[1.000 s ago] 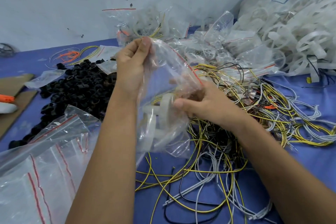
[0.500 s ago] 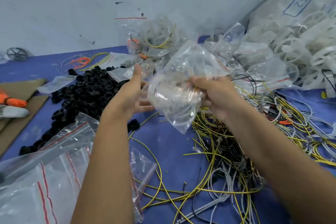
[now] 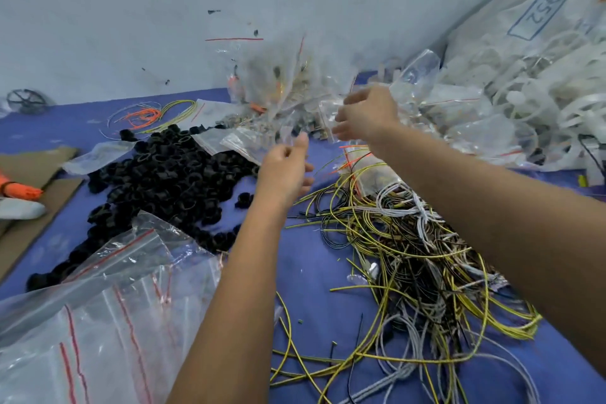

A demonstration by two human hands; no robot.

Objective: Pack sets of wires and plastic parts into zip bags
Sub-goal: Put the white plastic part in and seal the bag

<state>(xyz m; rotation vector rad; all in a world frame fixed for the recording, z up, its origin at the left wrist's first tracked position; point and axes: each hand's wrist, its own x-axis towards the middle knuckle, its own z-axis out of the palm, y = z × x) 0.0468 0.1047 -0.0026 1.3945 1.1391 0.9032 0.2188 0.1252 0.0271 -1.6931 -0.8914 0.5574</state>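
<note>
Desk point(image 3: 311, 275) covered in blue cloth, against pale wall. Black plastic rings point(image 3: 157, 180) heaped left of centre. Tangle of yellow, black, grey wires point(image 3: 410, 256) at right. Stack of empty zip bags point(image 3: 98, 311) with red seal lines, near left. Filled bags point(image 3: 282, 88) piled at back centre. White plastic parts point(image 3: 541, 92) heaped far right. Brown cardboard point(image 3: 36, 193) at left edge. Orange and yellow wire loops point(image 3: 151, 115) back left, beside small black wheel point(image 3: 28, 101).

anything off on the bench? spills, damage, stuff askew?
No damage visible. The wires lie in one tangled heap, some strands trailing off toward the near edge. The black plastic parts are spread loose across the blue table. A blurred zip bag seems airborne beyond both hands, apparently tossed onto the pile.
</note>
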